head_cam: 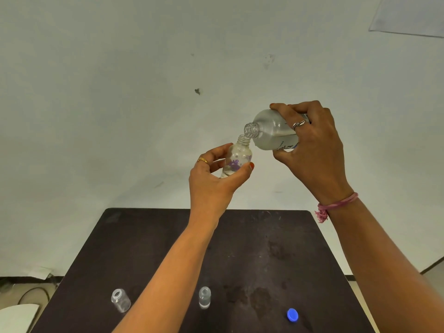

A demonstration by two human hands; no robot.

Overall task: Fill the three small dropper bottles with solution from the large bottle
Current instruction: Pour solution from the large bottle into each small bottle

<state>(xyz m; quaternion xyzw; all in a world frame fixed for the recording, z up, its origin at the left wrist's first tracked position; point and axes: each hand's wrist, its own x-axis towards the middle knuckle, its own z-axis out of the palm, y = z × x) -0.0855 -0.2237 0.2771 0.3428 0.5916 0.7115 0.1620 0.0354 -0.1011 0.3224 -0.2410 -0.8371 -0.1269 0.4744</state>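
Observation:
My left hand [213,179] grips a small clear bottle with a purple print [236,159], held upright in the air above the table's far edge. My right hand [310,145] grips the large clear bottle [271,131], tipped so its open mouth sits right over the small bottle's neck. Some clear liquid lies in the large bottle and at the bottom of the small one. Two more small clear bottles stand uncapped on the dark table [264,236]: one at the near left [120,299] and one near the middle [204,297] with liquid in it.
A blue cap [292,315] lies on the table at the near right. Pale wall fills the background behind the table. Something white [16,316] and a cable on the floor show at the lower left.

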